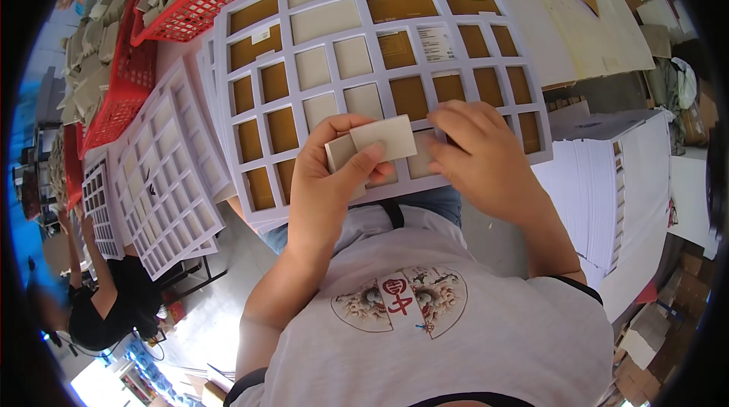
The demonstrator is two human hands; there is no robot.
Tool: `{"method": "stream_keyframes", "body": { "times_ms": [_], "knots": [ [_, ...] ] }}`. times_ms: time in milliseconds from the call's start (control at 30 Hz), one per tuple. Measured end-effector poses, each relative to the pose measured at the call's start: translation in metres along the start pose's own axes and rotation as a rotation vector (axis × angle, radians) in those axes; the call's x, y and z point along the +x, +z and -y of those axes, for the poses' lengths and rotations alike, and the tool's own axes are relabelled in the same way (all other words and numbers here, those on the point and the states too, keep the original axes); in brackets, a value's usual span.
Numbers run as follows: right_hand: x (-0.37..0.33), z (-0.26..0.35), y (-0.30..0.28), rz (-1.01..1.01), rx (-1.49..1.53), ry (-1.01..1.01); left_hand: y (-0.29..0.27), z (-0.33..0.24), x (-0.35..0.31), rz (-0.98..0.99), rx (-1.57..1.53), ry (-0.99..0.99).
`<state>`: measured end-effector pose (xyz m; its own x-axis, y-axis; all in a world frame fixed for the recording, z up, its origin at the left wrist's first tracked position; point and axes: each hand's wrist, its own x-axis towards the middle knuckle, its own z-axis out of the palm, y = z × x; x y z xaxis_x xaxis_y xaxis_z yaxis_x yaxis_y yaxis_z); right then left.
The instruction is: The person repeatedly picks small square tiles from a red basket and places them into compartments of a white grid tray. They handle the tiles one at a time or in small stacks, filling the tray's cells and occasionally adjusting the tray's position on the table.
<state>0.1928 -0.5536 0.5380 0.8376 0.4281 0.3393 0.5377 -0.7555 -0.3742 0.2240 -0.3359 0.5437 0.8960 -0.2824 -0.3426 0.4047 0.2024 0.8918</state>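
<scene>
A white grid frame with many rectangular cells lies before me, its near edge at my lap. Some cells show grey board, others the brown cardboard beneath. My left hand is closed on a few small grey cardboard pieces, the thumb pressing on top and the pieces fanned over one another. To its right, my right hand hovers low over the near cells, fingers bent and apart from the thumb, with nothing visible between them. Its fingertips are beside a cell with a grey board piece; contact is hard to tell.
Red plastic baskets piled with grey cardboard pieces stand at the far left. More white grid frames lie left of mine. A stack of white sheets sits on the right. Another person works at lower left.
</scene>
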Motion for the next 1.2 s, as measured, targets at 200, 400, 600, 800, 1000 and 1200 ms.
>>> {"method": "stream_keyframes", "body": {
  "times_ms": [200,400,600,800,1000,1200],
  "knots": [
    [-0.005,-0.001,-0.008,-0.141,0.964,0.539,0.018,0.001,0.000,0.197,0.069,-0.073],
    [-0.007,-0.037,-0.044,-0.049,0.601,0.523,0.010,0.000,0.007,0.172,-0.122,-0.042],
    [0.004,-0.045,-0.024,0.034,0.257,0.094,0.018,-0.001,0.011,0.159,-0.308,-0.074],
    [0.004,-0.041,-0.013,-0.064,0.182,-0.008,0.008,0.011,0.023,0.231,-0.164,-0.055],
    [-0.009,-0.043,-0.001,-0.178,0.208,0.049,0.012,0.013,0.024,0.170,-0.149,-0.041],
    [-0.025,-0.031,-0.007,-0.119,0.092,0.060,0.020,0.014,0.021,0.059,-0.107,-0.013]
  ]
}}
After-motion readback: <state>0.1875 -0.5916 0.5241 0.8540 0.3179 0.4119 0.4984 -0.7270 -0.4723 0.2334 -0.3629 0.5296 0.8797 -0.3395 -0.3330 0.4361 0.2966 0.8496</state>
